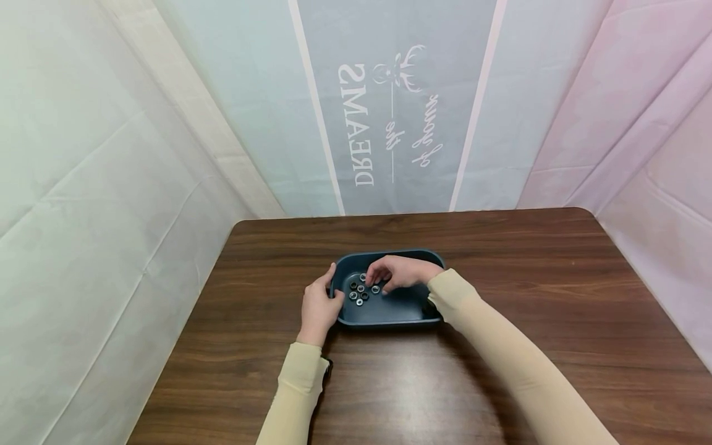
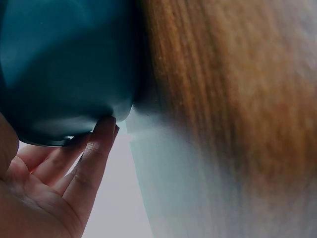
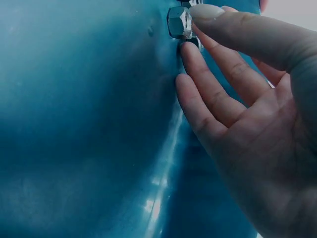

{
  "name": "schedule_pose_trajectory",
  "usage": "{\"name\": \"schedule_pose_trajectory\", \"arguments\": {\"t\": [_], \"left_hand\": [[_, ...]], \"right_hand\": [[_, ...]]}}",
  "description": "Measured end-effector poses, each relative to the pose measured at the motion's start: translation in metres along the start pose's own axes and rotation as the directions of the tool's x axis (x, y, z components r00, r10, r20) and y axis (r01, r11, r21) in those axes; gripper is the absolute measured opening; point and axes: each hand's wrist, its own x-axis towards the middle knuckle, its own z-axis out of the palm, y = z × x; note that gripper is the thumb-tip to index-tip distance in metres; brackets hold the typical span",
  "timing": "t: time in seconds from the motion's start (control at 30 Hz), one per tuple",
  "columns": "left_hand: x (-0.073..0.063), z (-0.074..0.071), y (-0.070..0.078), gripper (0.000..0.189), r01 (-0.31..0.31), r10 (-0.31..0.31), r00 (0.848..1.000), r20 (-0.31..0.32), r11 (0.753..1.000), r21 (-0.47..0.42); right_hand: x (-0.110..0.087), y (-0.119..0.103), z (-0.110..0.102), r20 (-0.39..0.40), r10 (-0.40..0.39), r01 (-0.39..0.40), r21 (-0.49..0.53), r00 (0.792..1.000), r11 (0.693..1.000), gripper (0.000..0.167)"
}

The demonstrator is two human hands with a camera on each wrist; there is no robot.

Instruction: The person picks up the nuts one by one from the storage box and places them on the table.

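A dark blue plastic tray (image 1: 408, 309) lies on the table. Several hex nuts (image 1: 360, 288), some silver and some dark, are grouped at its left end. My left hand (image 1: 321, 307) holds the tray's left end, thumb over the rim and fingers outside; in the left wrist view the fingers (image 2: 96, 148) touch the outer wall. Inside the tray, my right hand (image 1: 403, 272) hovers over the nuts with fingers and thumb apart. Seen from the right wrist, the thumb is beside a silver nut (image 3: 178, 22); whether it touches is unclear. Other nuts are partly hidden behind the fingers.
The brown wood-grain table (image 1: 556, 296) extends around the tray on all sides. Behind it hangs a pale curtain (image 1: 411, 191) with mirrored lettering, and light fabric walls (image 1: 139, 278) close off both sides.
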Motion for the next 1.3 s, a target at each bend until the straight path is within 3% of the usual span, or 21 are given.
{"name": "schedule_pose_trajectory", "arguments": {"t": [0.57,1.3], "left_hand": [[0.0018,0.0023,-0.0003,0.063,-0.016,0.017,1.0,-0.016,1.0,0.011],[0.0003,0.0019,-0.0012,0.063,0.008,-0.008,1.0,-0.009,1.0,0.021]], "right_hand": [[0.0008,-0.0011,0.0006,0.018,-0.014,0.014,0.006,1.0,1.0,0.035],[0.0061,0.0048,0.0067,0.009,0.042,-0.042,-0.021,0.999,0.999,0.038]]}}
